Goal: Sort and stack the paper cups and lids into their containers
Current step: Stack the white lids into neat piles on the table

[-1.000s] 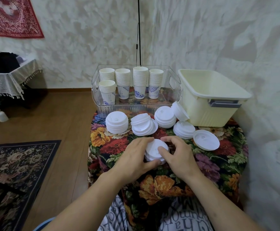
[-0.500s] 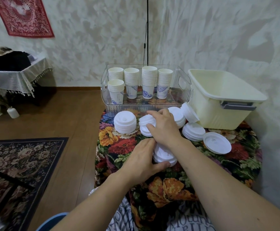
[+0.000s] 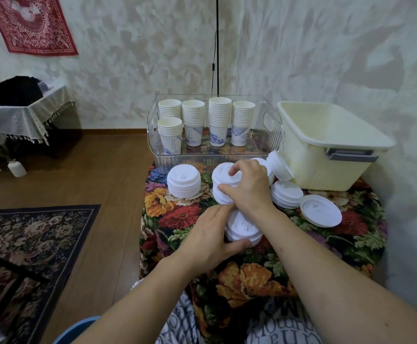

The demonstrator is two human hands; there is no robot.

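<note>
While the left hand (image 3: 208, 238) grips the near stack of lids (image 3: 243, 228) on the floral-clothed desk (image 3: 346, 242), the right hand (image 3: 248, 186) pinches the top lids of the slumped middle stack (image 3: 223, 181), thumb on its side and fingertips on its crown. Paper cups (image 3: 218, 125) already stand nested in the clear bin (image 3: 268, 125); the cream tub (image 3: 326, 145) appears empty, and no lid seems sorted yet. To do this step well, I judge the right hand should lift only a small, squared batch, seat it concentrically on the near stack, and let the left hand brace the base so nothing slides. A loose lid (image 3: 320, 211) and a neat stack (image 3: 184, 180) wait beside them.
</note>
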